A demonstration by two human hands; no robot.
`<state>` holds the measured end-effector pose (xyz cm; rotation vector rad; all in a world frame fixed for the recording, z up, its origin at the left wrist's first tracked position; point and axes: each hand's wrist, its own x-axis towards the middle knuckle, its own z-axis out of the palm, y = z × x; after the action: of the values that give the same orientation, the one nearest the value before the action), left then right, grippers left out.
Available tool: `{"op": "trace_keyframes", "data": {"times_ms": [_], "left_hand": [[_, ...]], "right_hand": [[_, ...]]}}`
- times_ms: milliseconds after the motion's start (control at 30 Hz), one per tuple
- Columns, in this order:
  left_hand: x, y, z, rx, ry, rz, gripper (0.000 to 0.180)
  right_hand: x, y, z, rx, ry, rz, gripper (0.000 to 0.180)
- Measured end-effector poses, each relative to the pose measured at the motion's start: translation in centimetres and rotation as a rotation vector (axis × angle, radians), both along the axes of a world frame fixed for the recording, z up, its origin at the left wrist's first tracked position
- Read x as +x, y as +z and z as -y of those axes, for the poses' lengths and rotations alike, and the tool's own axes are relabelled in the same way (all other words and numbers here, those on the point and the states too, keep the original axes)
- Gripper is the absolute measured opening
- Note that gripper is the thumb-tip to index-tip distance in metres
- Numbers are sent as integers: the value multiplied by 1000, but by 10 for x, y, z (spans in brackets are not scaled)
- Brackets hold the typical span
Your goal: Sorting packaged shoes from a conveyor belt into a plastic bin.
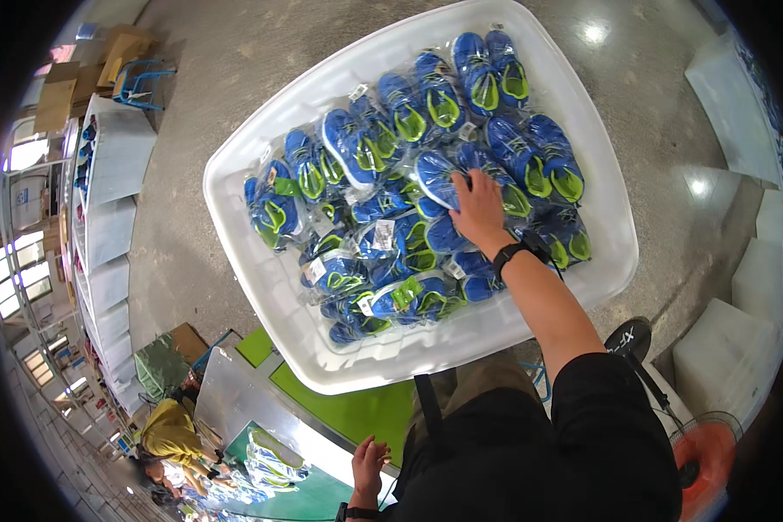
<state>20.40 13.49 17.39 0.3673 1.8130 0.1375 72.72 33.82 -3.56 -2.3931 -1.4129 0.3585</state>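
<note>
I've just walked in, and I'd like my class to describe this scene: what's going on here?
A person's right hand is on a blue bagged shoe in a big white bin; whether it is gripped is unclear. Around it lie many blue shoes with lime-green linings, in clear plastic. The left hand is outside the bin, with no visible object in it. At lower left, a co-worker in yellow leans by a green-topped table.

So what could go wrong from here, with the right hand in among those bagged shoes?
The right hand is at a plastic-wrapped blue shoe, whose slick wrapping might slip under its grasp. Neighbouring shoes lie packed closely in the white tub, so moving one could shift others.
</note>
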Motion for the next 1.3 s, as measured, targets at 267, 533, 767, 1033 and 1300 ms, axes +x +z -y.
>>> {"op": "trace_keyframes", "data": {"times_ms": [267,533,767,1033,1300], "left_hand": [[-28,19,37,22,109,-20,40],[-108,11,105,90,122,-59,47],[-234,-28,115,317,290,-232,47],[-419,-71,96,376,399,-966,54],[-497,-74,38,171,542,-527,69]], "right_hand": [[-8,-5,-31,-3,-199,151,64],[-11,9,2,216,142,210,62],[-141,61,161,-213,526,-332,20],[-264,136,206,-778,1121,-92,37],[-398,211,104,-302,352,-973,28]]}}
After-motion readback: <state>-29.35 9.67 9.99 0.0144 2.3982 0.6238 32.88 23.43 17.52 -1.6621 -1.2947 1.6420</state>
